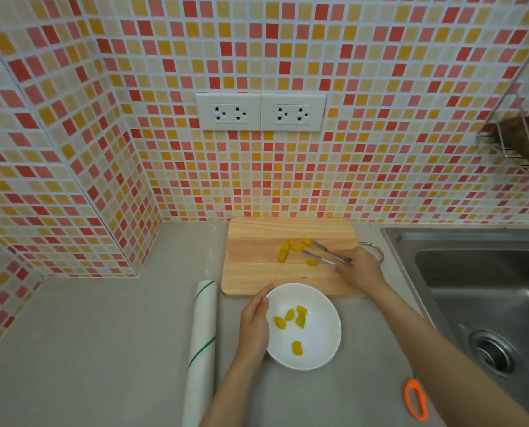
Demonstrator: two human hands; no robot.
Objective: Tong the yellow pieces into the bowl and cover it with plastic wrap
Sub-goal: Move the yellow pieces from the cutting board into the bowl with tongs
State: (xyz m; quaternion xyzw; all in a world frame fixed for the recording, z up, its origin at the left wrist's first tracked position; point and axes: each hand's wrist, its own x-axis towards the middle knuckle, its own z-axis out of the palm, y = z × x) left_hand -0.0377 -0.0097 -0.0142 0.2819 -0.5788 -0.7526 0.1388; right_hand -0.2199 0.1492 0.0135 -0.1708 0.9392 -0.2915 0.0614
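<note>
A white bowl point(321, 340) stands on the grey counter with several yellow pieces point(297, 318) inside. My left hand point(254, 326) rests against the bowl's left rim with straight fingers. On the wooden cutting board point(257, 272) behind it lie several more yellow pieces point(287, 249). My right hand point(360, 268) grips metal tongs point(321, 254), whose spread tips reach among those pieces; one piece point(311, 262) lies just below the tongs. A roll of plastic wrap point(202, 349) with green stripes lies left of the bowl.
A steel sink point(484, 291) fills the right side, with a drain at its bottom. Orange-handled scissors point(415, 399) lie on the counter's front right. A tiled wall with two socket plates point(260, 111) rises behind. A wire rack point(521, 143) hangs at upper right.
</note>
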